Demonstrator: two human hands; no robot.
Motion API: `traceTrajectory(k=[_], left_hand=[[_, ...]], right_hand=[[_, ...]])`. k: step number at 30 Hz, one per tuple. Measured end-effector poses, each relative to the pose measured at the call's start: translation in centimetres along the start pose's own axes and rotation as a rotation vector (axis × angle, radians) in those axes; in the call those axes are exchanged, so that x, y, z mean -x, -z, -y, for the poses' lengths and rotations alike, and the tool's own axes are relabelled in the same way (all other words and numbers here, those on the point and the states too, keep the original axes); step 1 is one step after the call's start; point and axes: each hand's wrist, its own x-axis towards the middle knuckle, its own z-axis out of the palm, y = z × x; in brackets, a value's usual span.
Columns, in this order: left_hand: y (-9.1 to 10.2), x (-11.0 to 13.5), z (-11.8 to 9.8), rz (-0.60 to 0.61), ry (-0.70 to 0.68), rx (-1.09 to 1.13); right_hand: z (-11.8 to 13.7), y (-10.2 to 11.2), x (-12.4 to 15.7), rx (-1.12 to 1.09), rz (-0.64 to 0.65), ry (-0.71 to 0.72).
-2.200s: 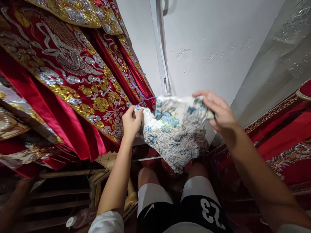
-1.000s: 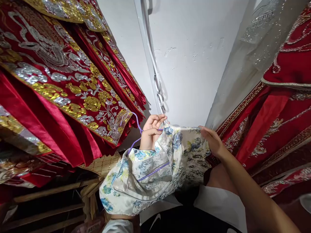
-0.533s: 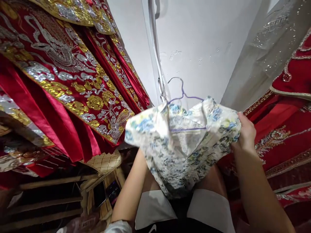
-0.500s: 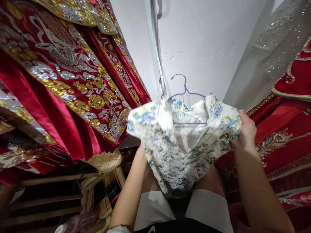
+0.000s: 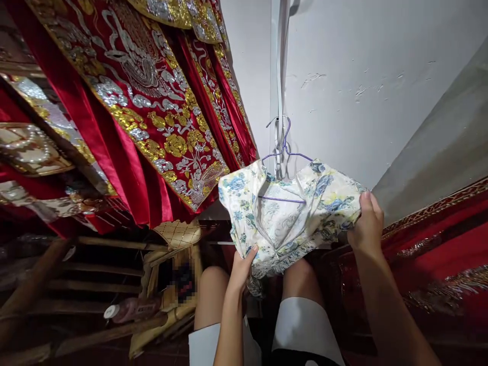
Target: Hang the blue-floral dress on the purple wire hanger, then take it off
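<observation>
A white dress (image 5: 244,203) with blue and yellow flowers, or a similar floral garment, hangs on a purple wire hanger (image 5: 286,147). Its V-neck faces up at me, and the hanger's bar crosses inside the opening. My left hand (image 5: 244,262) grips the front edge low on the left, thumb on top of the cloth. At the right sleeve's end, my right hand (image 5: 368,218) pinches the fabric and holds it out sideways. The hanger's hook sticks up in front of the white wall. The lower part of the garment is bunched and mostly hidden.
Red robes (image 5: 163,127) with gold and silver embroidery hang at left. More red embroidered cloth (image 5: 450,254) lies along the right. Low on the left stand a bamboo chair (image 5: 152,259) and a pink bottle (image 5: 131,309) with a white cap. A white strip (image 5: 280,61) runs down the wall (image 5: 351,61).
My left hand has come from behind the left sleeve to the garment's lower front. My right hand still holds the right sleeve. The camera view has shifted, and the neckline now lies wider open.
</observation>
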Motion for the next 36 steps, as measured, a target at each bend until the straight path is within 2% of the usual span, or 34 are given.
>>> traceTrajectory(k=[3, 5, 6, 7, 8, 9, 11, 12, 14, 17, 22, 24, 26, 28, 30, 31, 33, 34, 36], left_hand=[[0.6, 0.5, 0.8, 0.047, -0.011, -0.021], [0.6, 0.6, 0.8, 0.081, -0.025, -0.043], [0.5, 0.6, 0.7, 0.101, -0.028, -0.060], [0.4, 0.7, 0.6, 0.122, -0.029, -0.078], [0.3, 0.7, 0.4, 0.142, -0.029, -0.097], [0.2, 0.8, 0.3, 0.158, -0.028, -0.113], [0.2, 0.8, 0.1, 0.178, -0.017, -0.129], [0.3, 0.8, 0.1, 0.182, -0.007, -0.132], [0.6, 0.6, 0.2, 0.184, 0.016, -0.132], [1.0, 0.0, 0.9, 0.182, 0.029, -0.139], [0.6, -1.3, 2.1, 0.188, 0.002, -0.155], [0.4, -1.9, 2.3, 0.140, -0.027, -0.188], [0.5, -2.5, 2.4, -0.038, -0.132, -0.231], [0.7, -2.9, 2.7, -0.293, -0.344, -0.283], [0.7, -2.8, 3.3, -0.441, -0.581, -0.369], [0.6, -2.6, 3.6, -0.458, -0.688, -0.421], [0.0, -2.1, 4.2, -0.418, -0.864, -0.512], [-0.4, -1.8, 4.4, -0.361, -0.932, -0.554], [-1.3, -1.5, 4.7, -0.165, -0.986, -0.648]], right_hand=[[-2.9, 1.5, 3.9, 0.088, -0.268, 0.116], [-5.3, 1.8, 7.9, 0.125, -0.313, 0.123], [-6.5, 1.7, 10.2, 0.157, -0.286, 0.081], [-7.6, 1.4, 12.5, 0.199, -0.217, 0.016], [-8.5, 1.0, 14.5, 0.227, -0.064, -0.095], [-9.2, 0.3, 16.3, 0.240, 0.157, -0.216], [-9.7, -1.0, 18.4, 0.235, 0.395, -0.330], [-9.6, -1.6, 18.8, 0.239, 0.459, -0.341], [-9.1, -2.3, 18.4, 0.277, 0.503, -0.313], [-8.1, -2.4, 17.0, 0.356, 0.552, -0.281], [-7.8, -1.6, 15.9, 0.418, 0.551, -0.203], [-8.0, -1.5, 16.0, 0.401, 0.528, -0.208], [-8.3, -1.5, 16.1, 0.349, 0.510, -0.252], [-8.6, -1.7, 16.2, 0.279, 0.483, -0.311], [-8.9, -2.1, 16.4, 0.196, 0.463, -0.375], [-9.0, -2.3, 16.4, 0.159, 0.461, -0.408], [-9.1, -2.8, 16.5, 0.109, 0.459, -0.470], [-9.1, -3.0, 16.6, 0.101, 0.450, -0.493], [-9.0, -3.3, 16.6, 0.112, 0.429, -0.516]])
